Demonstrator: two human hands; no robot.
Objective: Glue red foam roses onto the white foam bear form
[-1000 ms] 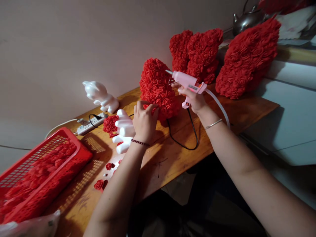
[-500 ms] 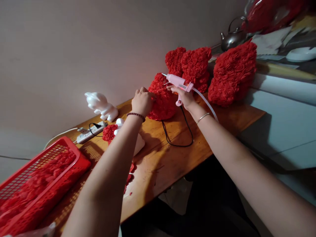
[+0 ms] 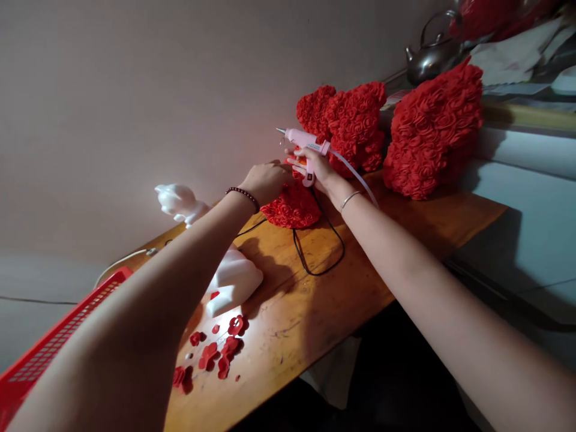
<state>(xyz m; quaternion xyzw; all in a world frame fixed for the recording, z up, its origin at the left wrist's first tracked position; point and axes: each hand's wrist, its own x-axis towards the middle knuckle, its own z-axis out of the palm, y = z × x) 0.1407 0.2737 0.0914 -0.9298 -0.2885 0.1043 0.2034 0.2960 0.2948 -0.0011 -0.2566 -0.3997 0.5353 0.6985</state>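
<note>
My right hand (image 3: 316,163) is closed round the handle of a pink glue gun (image 3: 301,139), its metal nozzle pointing left and a pale glue stick trailing behind. Some of that hand's fingers stretch toward my left hand. My left hand (image 3: 269,181) is bent over a red rose-covered figure (image 3: 292,209), fingers curled at its upper part. The back of the hand hides the fingertips and whatever they hold. Left of the figure lies a white foam form (image 3: 236,279), partly behind my left forearm. Loose red petals (image 3: 209,355) are scattered in front of it.
Several rose-covered shapes (image 3: 355,120) stand at the back, a large one (image 3: 432,132) to the right. A white foam bear (image 3: 177,201) is by the wall. At left is a red basket (image 3: 67,336). A black cord (image 3: 315,274) loops across the wooden table (image 3: 288,336). A kettle (image 3: 434,60) stands behind.
The glue gun and my right hand have moved left, closer to my left hand. The rose-covered figure sits slightly lower and farther left. My left forearm now covers more of the basket and power strip.
</note>
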